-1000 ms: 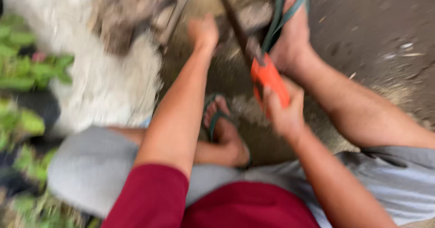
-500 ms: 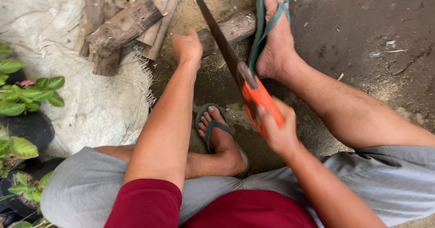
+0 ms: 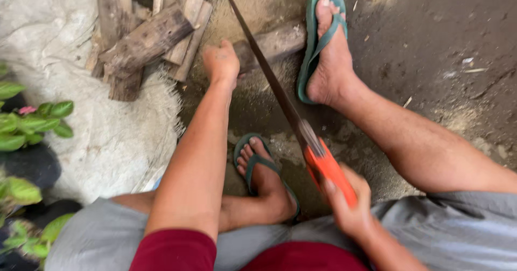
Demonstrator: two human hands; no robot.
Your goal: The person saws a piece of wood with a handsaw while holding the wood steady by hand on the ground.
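Right hand (image 3: 350,209) wrapped tight round the saw (image 3: 293,115)'s orange handle, left hand (image 3: 221,63) clamped on the log (image 3: 272,44) just past the blade tip, sawdust down, log not cut through yet I'd say.

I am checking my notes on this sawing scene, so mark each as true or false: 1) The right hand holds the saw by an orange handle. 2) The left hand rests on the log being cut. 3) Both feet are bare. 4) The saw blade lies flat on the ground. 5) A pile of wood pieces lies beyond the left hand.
1) True: the right hand grips the hand saw by its orange handle.
2) True: the left hand presses on the log.
3) False: both wear green flip-flops; the right foot is also on the log.
4) False: the blade slants across the log.
5) True: the wood pile lies up-left.
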